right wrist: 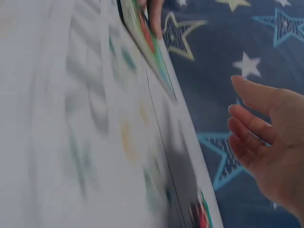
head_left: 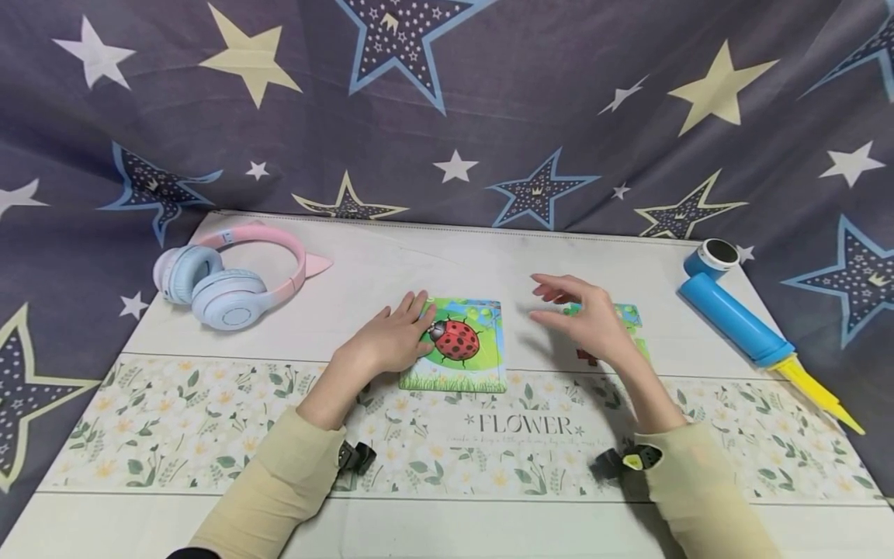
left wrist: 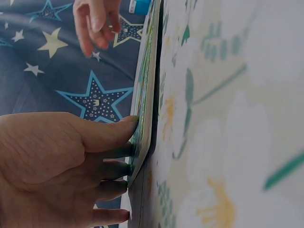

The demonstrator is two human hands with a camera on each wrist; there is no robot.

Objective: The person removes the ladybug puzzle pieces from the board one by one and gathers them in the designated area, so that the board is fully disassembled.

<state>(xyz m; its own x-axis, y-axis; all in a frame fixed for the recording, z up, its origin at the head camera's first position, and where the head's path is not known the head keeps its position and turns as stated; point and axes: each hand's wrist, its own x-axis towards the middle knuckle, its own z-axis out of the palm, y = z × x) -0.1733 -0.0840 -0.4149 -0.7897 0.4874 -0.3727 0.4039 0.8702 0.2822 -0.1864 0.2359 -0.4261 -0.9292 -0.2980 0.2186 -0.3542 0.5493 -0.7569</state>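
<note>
A square picture board [head_left: 489, 365] showing a red ladybug on green grass lies flat at the table's middle; it looks like a jigsaw puzzle. My left hand [head_left: 391, 341] rests on its left edge, fingers spread and fairly straight. In the left wrist view, the thumb and fingertips of that hand [left wrist: 52, 161] touch the board's edge [left wrist: 148, 95]. To the right, my right hand [head_left: 594, 318] hovers with loosely bent fingers and a gap before the thumb, holding nothing. Green and red picture pieces [head_left: 628, 314] lie beneath it, partly hidden by the hand.
Pink and blue headphones [head_left: 230, 299] with a pointed ear lie at the back left. At the right edge are a blue pump-like tube [head_left: 733, 318] with a yellow nozzle [head_left: 817, 392] and a short blue cylinder [head_left: 712, 258]. A starry curtain [head_left: 447, 140] hangs behind the table.
</note>
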